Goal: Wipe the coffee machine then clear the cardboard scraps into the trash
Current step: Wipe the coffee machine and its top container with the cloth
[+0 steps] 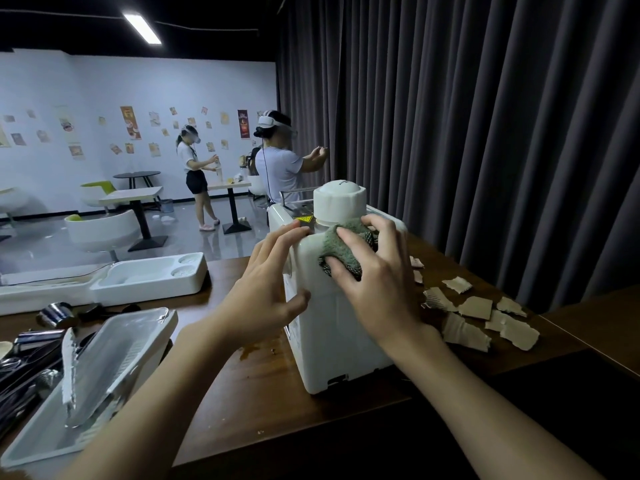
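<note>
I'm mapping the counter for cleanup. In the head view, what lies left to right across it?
Clear plastic tray → left hand → coffee machine → right hand pressing the cloth → cardboard scraps.

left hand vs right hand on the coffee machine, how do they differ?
The right hand presses a green cloth against the coffee machine; the left hand holds nothing. The left hand braces the machine's left side, fingers spread; the right hand sits on its upper near face. Both touch the machine.
</note>
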